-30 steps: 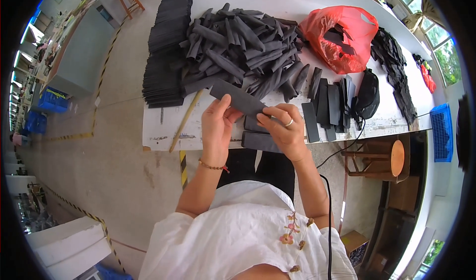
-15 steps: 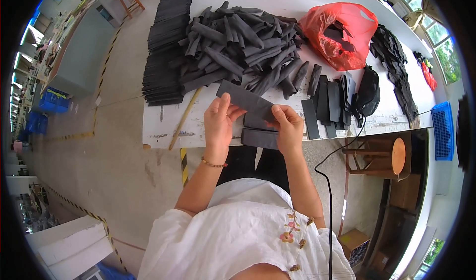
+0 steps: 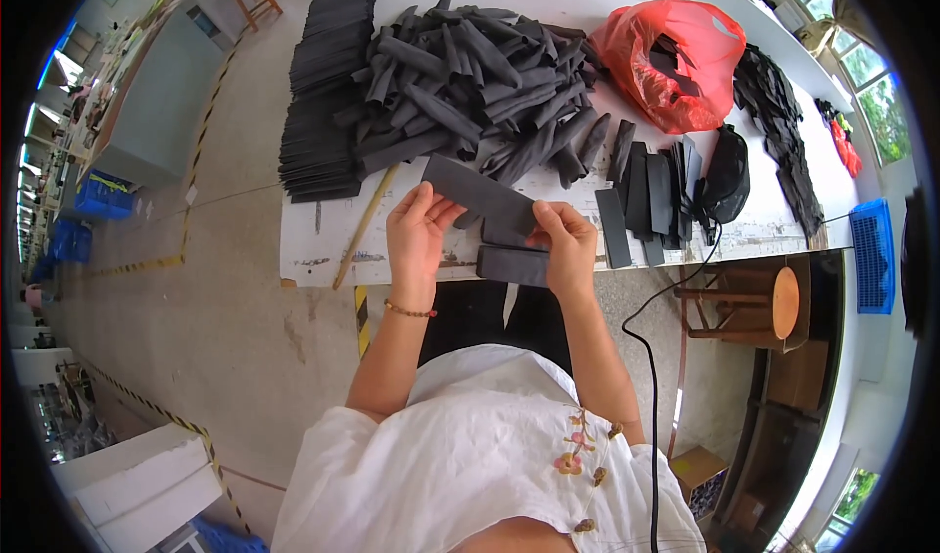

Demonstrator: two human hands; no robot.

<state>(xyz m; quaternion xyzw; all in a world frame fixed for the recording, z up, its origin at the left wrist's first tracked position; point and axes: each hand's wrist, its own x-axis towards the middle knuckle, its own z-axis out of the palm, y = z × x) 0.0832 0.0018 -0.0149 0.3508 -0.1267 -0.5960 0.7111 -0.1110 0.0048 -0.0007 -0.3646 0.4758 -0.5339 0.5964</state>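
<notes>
My left hand [image 3: 419,232] and right hand [image 3: 568,247] each pinch an end of a dark foam strip [image 3: 480,194], keeping it flat. It hangs above a small stack of strips [image 3: 513,264] on the white table [image 3: 323,244], likely for alignment.

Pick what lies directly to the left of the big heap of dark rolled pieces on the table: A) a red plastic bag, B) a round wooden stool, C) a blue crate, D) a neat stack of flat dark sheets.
D: the stack of flat dark sheets sits at the left edge of the table, right beside the heap of rolled pieces; the red bag lies to the heap's right.
</notes>
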